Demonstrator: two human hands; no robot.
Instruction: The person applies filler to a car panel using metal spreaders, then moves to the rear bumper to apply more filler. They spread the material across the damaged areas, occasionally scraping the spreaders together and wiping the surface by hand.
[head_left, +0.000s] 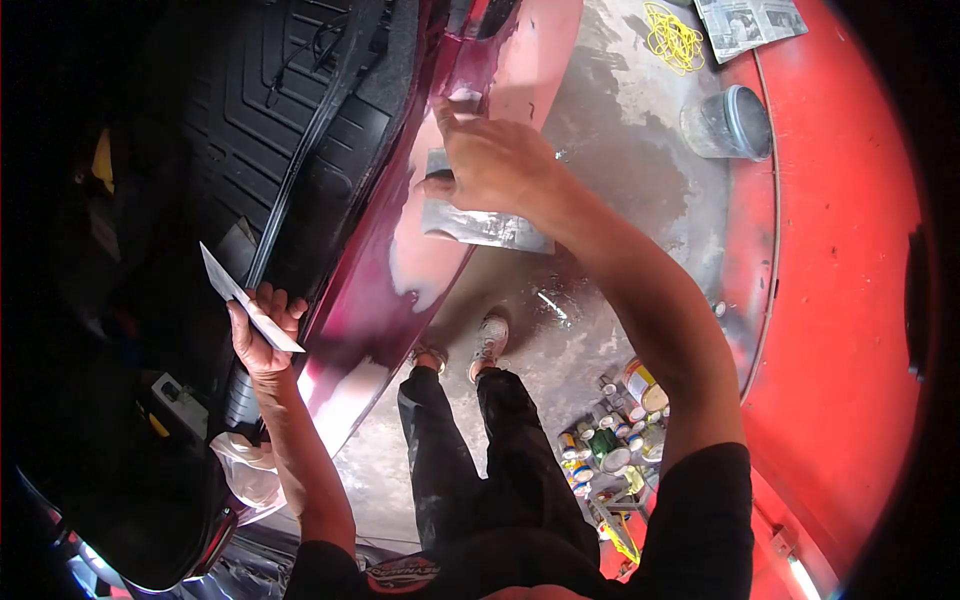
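The left hand (268, 335) pinches a thin pale plate (250, 308) beside the patchy maroon car panel (415, 265). The right hand (495, 165), index finger extended, reaches over the panel; whether it grips the grey sheet (490, 230) beneath, I cannot tell.

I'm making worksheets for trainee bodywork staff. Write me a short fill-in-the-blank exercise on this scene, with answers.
1. The thin pale plate at the picture's left is gripped by the person's ____ hand.
2. In the picture, the right hand appears ____ than the left hand.
3. The tangled cord on the floor is coloured ____.
4. The large surface right of the bucket is mostly ____.

Missing words: left; higher; yellow; red.
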